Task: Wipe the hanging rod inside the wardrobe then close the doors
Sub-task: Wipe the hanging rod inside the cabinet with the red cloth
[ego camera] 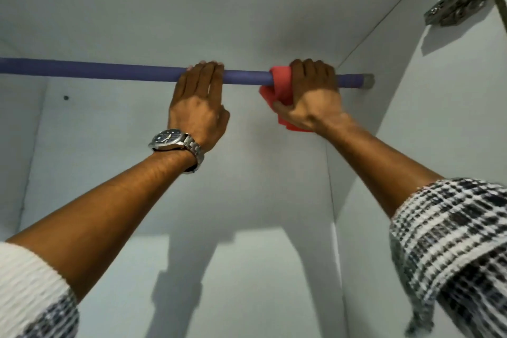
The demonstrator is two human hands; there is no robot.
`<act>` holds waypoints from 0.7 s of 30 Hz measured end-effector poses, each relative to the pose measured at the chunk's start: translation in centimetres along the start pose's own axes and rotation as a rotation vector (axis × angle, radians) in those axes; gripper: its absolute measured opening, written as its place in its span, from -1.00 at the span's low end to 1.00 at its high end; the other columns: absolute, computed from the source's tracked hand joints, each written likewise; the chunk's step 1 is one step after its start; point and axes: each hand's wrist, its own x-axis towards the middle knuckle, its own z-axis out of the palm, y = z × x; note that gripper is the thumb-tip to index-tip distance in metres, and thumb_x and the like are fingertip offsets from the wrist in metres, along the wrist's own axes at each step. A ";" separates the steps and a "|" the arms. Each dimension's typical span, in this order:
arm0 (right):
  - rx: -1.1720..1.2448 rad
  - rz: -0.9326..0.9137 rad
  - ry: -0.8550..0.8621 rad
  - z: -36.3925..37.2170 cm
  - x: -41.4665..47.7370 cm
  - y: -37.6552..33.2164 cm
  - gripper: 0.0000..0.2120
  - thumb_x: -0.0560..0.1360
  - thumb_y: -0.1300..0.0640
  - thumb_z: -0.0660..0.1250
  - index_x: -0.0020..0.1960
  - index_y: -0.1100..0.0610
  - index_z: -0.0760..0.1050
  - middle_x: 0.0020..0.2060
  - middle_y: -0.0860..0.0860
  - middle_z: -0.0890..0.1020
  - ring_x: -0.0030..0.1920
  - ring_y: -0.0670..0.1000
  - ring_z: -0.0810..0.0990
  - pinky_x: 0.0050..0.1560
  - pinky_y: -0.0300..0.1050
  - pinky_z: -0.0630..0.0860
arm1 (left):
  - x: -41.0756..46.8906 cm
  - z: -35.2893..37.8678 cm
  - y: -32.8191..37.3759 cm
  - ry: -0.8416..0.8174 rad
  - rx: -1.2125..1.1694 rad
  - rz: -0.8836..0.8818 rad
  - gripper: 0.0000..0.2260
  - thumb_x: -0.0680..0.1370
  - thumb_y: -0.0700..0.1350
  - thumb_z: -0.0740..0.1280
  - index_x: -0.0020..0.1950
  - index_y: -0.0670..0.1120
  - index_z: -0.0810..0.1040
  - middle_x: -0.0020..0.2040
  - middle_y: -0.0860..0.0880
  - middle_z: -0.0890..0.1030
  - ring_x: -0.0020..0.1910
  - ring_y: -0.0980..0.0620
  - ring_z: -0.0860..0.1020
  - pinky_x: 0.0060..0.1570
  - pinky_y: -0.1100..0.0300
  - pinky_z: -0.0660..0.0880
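A purple hanging rod [109, 72] runs across the upper part of the white wardrobe, ending at a bracket [368, 81] on the right wall. My left hand [199, 107], with a metal watch on the wrist, is curled over the rod near its middle. My right hand [312, 93] grips the rod close to its right end through a red cloth [279, 85] that wraps the rod and hangs below the palm. A short stretch of rod shows between the two hands.
The white back panel [247, 173], top panel [219, 8] and right side wall [439, 118] enclose the space. A metal door hinge [455, 5] is fixed at the upper right. A small dark hole [65, 97] marks the back panel at left.
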 end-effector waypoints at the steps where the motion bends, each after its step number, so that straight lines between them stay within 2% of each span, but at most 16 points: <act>1: 0.019 -0.014 -0.006 0.0 0.3 -2.3 -0.41 0.51 -0.34 0.18 0.13 0.19 0.49 0.00 0.15 0.61 -0.01 0.22 0.54 0.12 0.09 0.41 | -0.5 -0.5 -1.6 -0.017 0.022 -0.001 -0.33 0.53 -0.10 0.36 0.58 -0.19 0.18 0.53 -0.19 0.32 0.52 -0.21 0.27 0.55 -0.09 0.14; 5: 0.080 -0.027 -0.004 -0.1 1.9 -11.8 -0.47 0.49 -0.27 0.19 0.16 0.17 0.47 0.04 0.12 0.59 0.05 0.20 0.52 0.19 0.08 0.34 | -1.8 -2.3 -7.9 -0.058 0.092 0.016 -0.30 0.51 -0.10 0.38 0.58 -0.19 0.15 0.52 -0.21 0.31 0.52 -0.22 0.26 0.55 -0.11 0.16; 10: 0.138 -0.067 -0.016 -0.5 3.7 -22.9 -0.48 0.44 -0.22 0.30 0.19 0.16 0.45 0.07 0.11 0.58 0.06 0.19 0.52 0.23 0.08 0.34 | -4.0 -4.6 -16.3 -0.037 0.119 -0.040 -0.30 0.52 -0.14 0.38 0.58 -0.21 0.14 0.55 -0.22 0.28 0.55 -0.24 0.23 0.57 -0.15 0.14; 15: 0.122 -0.112 -0.021 -0.7 5.4 -32.4 -0.39 0.39 -0.24 0.40 0.26 0.14 0.43 0.13 0.10 0.58 0.11 0.15 0.53 0.28 0.08 0.40 | -6.0 -5.6 -22.4 -0.070 0.197 -0.112 -0.19 0.51 -0.18 0.40 0.62 -0.16 -0.02 0.63 -0.14 0.07 0.62 -0.15 0.02 0.61 -0.15 -0.06; 21: 0.083 -0.176 -0.003 -0.6 6.3 -39.6 -0.34 0.44 -0.17 0.41 0.37 0.18 0.35 0.23 0.16 0.54 0.21 0.18 0.51 0.35 0.12 0.37 | -7.9 -6.3 -26.9 -0.064 0.235 -0.270 -0.19 0.56 -0.26 0.35 0.62 -0.18 -0.14 0.64 -0.15 -0.08 0.63 -0.14 -0.09 0.61 -0.11 -0.09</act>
